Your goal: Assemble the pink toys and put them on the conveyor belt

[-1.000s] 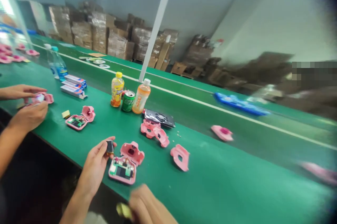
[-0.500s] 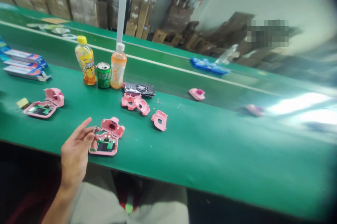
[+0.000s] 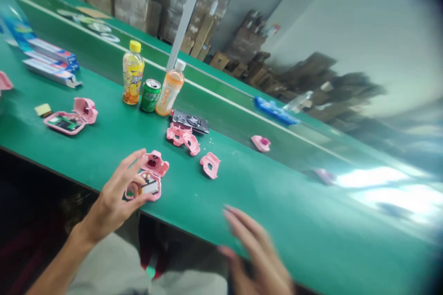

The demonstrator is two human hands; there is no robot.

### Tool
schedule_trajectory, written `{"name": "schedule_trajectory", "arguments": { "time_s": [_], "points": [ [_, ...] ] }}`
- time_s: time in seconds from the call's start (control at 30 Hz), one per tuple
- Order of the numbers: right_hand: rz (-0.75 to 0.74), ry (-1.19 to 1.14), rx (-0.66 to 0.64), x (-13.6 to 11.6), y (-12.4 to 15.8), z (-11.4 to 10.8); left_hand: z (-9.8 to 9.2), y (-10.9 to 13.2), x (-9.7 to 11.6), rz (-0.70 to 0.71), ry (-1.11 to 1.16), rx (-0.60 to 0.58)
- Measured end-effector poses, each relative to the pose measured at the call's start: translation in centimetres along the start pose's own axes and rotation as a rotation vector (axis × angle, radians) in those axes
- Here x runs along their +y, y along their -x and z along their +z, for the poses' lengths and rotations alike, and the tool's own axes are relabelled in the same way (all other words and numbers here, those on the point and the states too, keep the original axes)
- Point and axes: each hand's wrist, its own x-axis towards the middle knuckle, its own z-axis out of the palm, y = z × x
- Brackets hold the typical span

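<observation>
My left hand (image 3: pixel 119 189) is at an open pink toy-camera case (image 3: pixel 159 166) near the table's front edge. Its thumb and a bent finger close around a flat silver battery (image 3: pixel 150 188) over the case's lower half, while the index finger reaches up beside the raised lid. Part of the circuit board inside is hidden by the fingers. My right hand (image 3: pixel 258 249), smeared by motion, hovers at the front edge to the right with fingers stretched out and thumb apart, holding nothing.
Left of me lies another opened pink case (image 3: pixel 71 122). Pink shell pieces (image 3: pixel 210 165) and a dark flat device (image 3: pixel 190 121) sit ahead, behind them two drink bottles (image 3: pixel 133 73) and a green can (image 3: pixel 150 95). Small boxes (image 3: pixel 51 66) lie far left; a blue tray (image 3: pixel 276 110) is beyond.
My right hand has come into view at the lower right. The left hand has moved over the case, and the battery has turned its flat side into view. The camera view has tilted.
</observation>
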Motion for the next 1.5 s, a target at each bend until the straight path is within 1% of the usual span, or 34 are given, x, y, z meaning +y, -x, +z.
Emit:
{"name": "schedule_trajectory", "arguments": {
  "time_s": [0.1, 0.17, 0.2, 0.3, 0.4, 0.57, 0.63, 0.73, 0.8, 0.87, 0.93, 1.03, 1.13, 1.2, 1.33, 1.5],
  "points": [
    [-0.220, -0.176, -0.255, -0.6, -4.7, 3.4, -0.1, -0.1, -0.1, 0.248, -0.033, -0.121],
    [-0.288, -0.270, -0.382, -0.7, -6.9, 4.7, -0.2, -0.2, 0.0, 0.343, -0.057, -0.180],
    [-0.291, -0.289, -0.404, -0.6, -7.6, 5.0, -0.3, -0.3, 0.1, 0.364, -0.069, -0.200],
    [-0.314, -0.315, -0.406, 0.0, -8.5, 5.3, -0.2, -0.3, 0.4, 0.362, -0.087, -0.206],
    [-0.370, -0.368, -0.389, 0.5, -8.6, 5.6, 0.1, -0.6, 0.4, 0.329, -0.095, -0.168],
    [-0.455, -0.372, -0.190, 1.3, -9.1, 7.0, 0.4, -0.8, 0.1, 0.301, -0.175, -0.112],
    [-0.484, -0.354, -0.159, 1.7, -9.2, 7.4, 0.4, -0.5, 0.2, 0.274, -0.206, -0.069],
    [-0.447, -0.356, -0.139, 2.7, -9.1, 7.5, 0.3, 0.4, 0.4, 0.154, -0.310, -0.007],
    [-0.402, -0.368, -0.158, 3.2, -8.6, 7.7, 0.4, 1.1, 0.3, 0.096, -0.411, -0.011],
    [-0.389, -0.382, -0.201, 3.6, -7.8, 8.0, 0.6, 1.6, 0.1, 0.095, -0.455, -0.032],
    [-0.401, -0.380, -0.243, 3.7, -7.0, 8.5, 0.8, 1.9, -0.1, 0.108, -0.435, -0.033],
    [-0.414, -0.328, -0.258, 3.7, -6.3, 9.2, 0.9, 1.8, -0.3, 0.113, -0.404, -0.020],
    [-0.374, -0.300, -0.246, 3.3, -6.6, 9.2, 0.6, 1.3, -0.3, 0.103, -0.414, -0.105],
    [-0.348, -0.316, -0.261, 3.1, -7.0, 8.8, 0.5, 1.1, -0.3, 0.102, -0.414, -0.137],
    [-0.343, -0.345, -0.283, 3.3, -6.9, 8.3, 0.6, 1.2, -0.5, 0.119, -0.394, -0.104],
    [-0.341, -0.320, -0.302, 4.0, -6.2, 8.5, 0.7, 1.7, -0.7, 0.079, -0.377, -0.103]
  ]
}}
